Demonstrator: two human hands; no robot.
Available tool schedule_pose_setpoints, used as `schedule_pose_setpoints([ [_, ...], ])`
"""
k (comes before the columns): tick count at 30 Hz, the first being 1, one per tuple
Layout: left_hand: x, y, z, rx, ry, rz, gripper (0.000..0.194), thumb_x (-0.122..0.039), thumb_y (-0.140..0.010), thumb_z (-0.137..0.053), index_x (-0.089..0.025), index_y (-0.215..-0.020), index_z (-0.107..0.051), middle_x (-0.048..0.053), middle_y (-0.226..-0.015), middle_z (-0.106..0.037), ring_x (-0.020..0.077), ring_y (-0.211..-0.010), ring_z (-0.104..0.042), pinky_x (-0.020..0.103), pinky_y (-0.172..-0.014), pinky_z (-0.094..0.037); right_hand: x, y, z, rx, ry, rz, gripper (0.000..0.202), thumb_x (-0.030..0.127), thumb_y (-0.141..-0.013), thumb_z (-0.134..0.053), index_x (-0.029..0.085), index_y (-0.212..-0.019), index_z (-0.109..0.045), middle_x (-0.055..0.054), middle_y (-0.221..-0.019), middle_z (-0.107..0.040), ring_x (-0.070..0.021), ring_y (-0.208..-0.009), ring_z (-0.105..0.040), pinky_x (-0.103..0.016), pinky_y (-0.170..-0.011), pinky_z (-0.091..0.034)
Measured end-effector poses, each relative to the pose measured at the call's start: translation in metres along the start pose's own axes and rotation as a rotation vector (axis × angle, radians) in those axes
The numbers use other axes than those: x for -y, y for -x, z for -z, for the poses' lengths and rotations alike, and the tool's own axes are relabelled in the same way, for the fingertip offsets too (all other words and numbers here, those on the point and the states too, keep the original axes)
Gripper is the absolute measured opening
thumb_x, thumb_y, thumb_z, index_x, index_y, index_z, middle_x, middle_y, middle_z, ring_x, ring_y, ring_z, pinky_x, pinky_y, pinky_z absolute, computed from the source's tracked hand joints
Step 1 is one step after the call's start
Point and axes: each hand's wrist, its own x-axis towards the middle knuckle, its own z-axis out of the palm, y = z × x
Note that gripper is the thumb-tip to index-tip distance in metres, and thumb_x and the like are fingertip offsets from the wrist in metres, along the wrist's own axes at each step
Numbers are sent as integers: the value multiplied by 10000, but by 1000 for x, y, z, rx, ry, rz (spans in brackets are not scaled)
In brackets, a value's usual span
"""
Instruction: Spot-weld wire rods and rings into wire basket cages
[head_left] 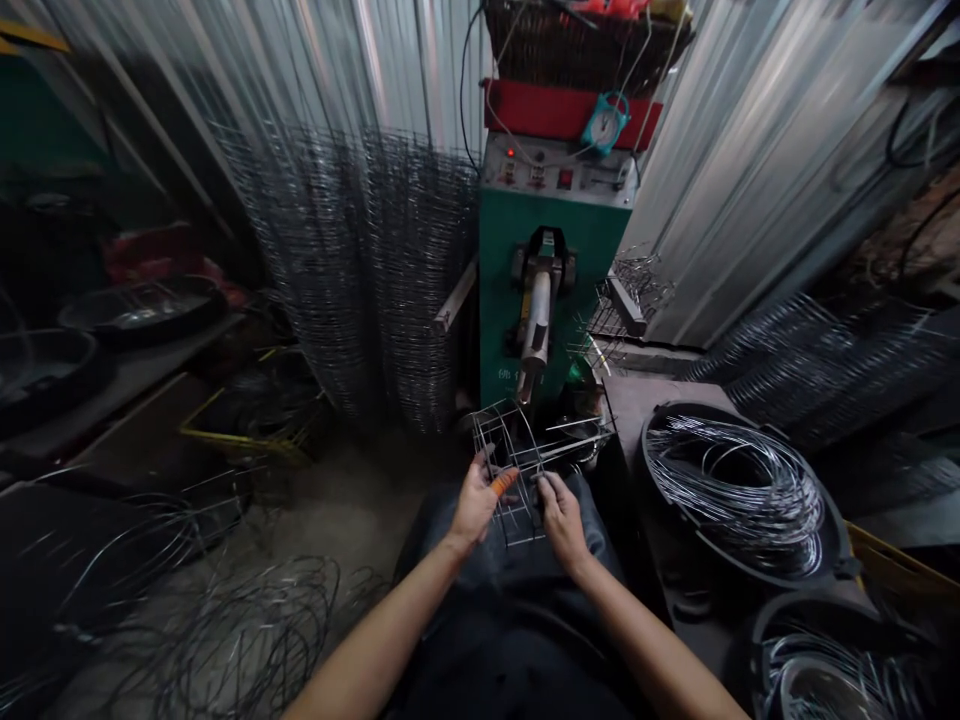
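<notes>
Over my lap I hold a small wire basket frame made of thin metal rods. My left hand grips its left side, with an orange wrap on one finger. On the right side, my right hand pinches a rod of the frame, its fingers closed together. Just beyond the frame stands a green spot welding machine, its metal electrode arm pointing down toward the frame's far edge. Whether the frame touches the electrode I cannot tell.
Tall stacks of wire grids lean at the back left. To the right, a black tub holds wire rings, with a second tub nearer. Loose wire covers the floor at left. A teal dial clock hangs on the machine.
</notes>
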Motion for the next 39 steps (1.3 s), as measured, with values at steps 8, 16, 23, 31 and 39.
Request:
schedule_pose_setpoints([
  [8,-8,-15,5,8,55,-18,663,-341,-590,-755,-210,-1167,-456,-49,-712,-438,81,-608,-477,167,-396,-405,16,-80,65,-306,550,398,410,469,-801,-538,179,-1089,-566,-142,-1139,-528,-279,-1102,-462,-446,-948,-360],
  [16,-10,-35,10,-40,66,-11,688,-357,-570,-762,-202,-1163,-449,-70,-692,-417,41,-498,-413,168,-361,-366,7,-150,78,598,495,210,275,445,-810,-530,193,-839,-637,-11,-752,-644,-172,-717,-586,-259,-639,-429],
  [23,-11,-55,-1,-75,92,31,657,-354,-561,-769,-195,-1119,-463,-91,-660,-374,6,-424,-330,151,-338,-292,6,-146,58,457,405,262,240,421,-810,-520,207,-778,-624,-5,-750,-636,-167,-720,-576,-257,-653,-408],
  [31,-17,-67,-8,-82,131,58,638,-323,-545,-782,-193,-1088,-472,-90,-666,-366,-7,-416,-291,143,-339,-255,-3,-160,56,441,375,284,224,393,-822,-509,209,-821,-638,-9,-775,-642,-167,-728,-578,-262,-687,-422],
  [39,-23,-78,-10,-78,147,102,650,-304,-526,-787,-192,-1081,-468,-96,-641,-350,-3,-424,-267,135,-350,-228,-5,-173,55,441,360,315,195,359,-823,-524,209,-815,-648,1,-775,-648,-159,-723,-586,-254,-686,-418],
])
